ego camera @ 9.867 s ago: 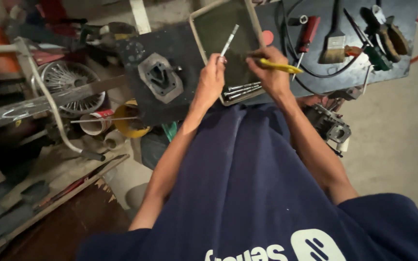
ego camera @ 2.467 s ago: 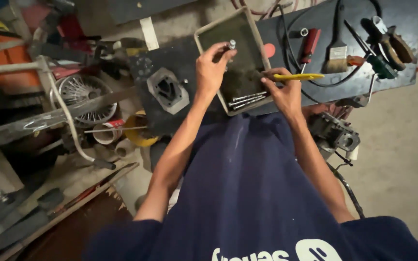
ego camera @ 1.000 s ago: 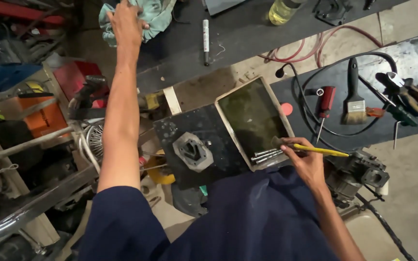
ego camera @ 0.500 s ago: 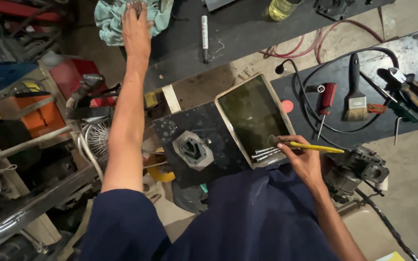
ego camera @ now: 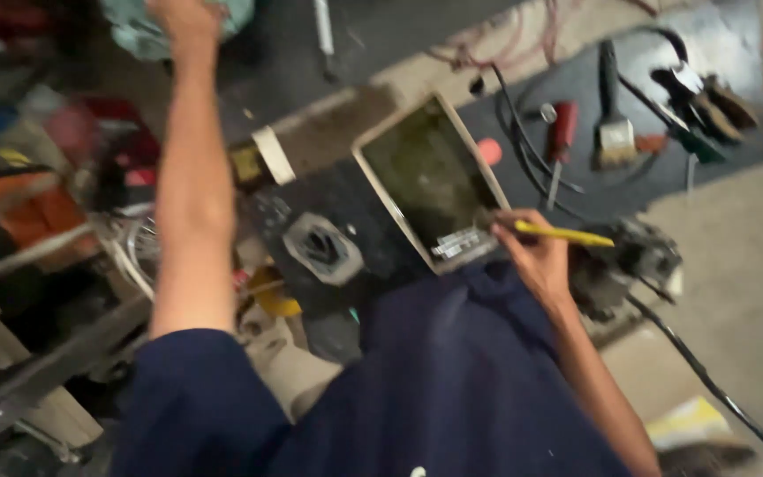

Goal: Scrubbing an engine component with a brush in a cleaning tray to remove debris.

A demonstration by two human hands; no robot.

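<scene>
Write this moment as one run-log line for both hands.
left hand: stretched out onto teal cloth | right hand: holds yellow tool at rectangular tray corner | view: blurred

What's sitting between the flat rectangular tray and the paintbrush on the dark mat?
In the head view, between the tray and paintbrush lie looping black cables and a red-handled screwdriver.
</scene>
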